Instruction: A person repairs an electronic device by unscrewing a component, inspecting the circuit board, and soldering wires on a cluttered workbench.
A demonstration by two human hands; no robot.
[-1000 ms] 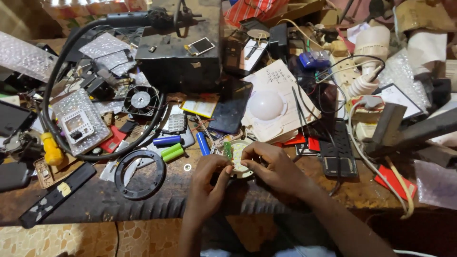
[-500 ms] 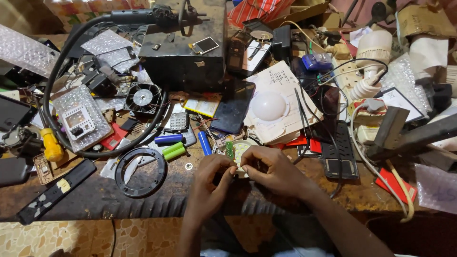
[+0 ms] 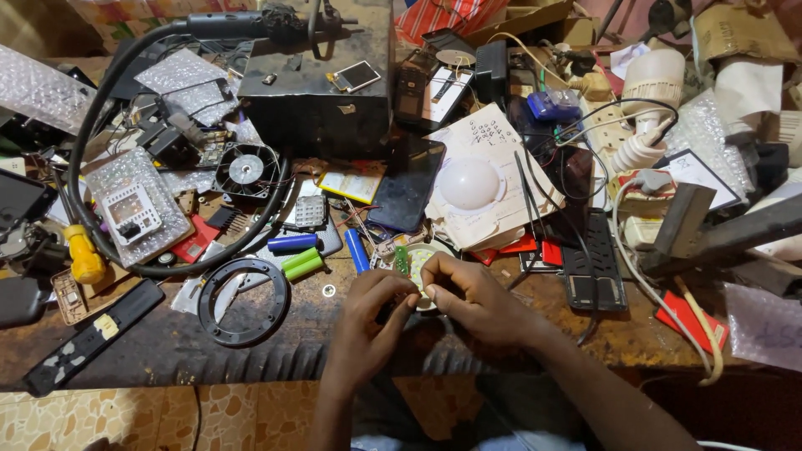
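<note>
At the tabletop [image 3: 167,351] edge, both hands: left hand [image 3: 368,321] and right hand [image 3: 476,301] together, pinching a round white LED board [image 3: 415,260].
Hidden: board's lower half, perhaps a wire.

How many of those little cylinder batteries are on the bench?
3: a blue one beside the green one, and another blue one left of the hands. Clutter may hide more.

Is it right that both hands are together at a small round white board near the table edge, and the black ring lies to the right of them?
Not quite. In the head view the left hand and right hand do meet at the small round white board near the table edge, but the black ring lies to their left, not their right.
</note>
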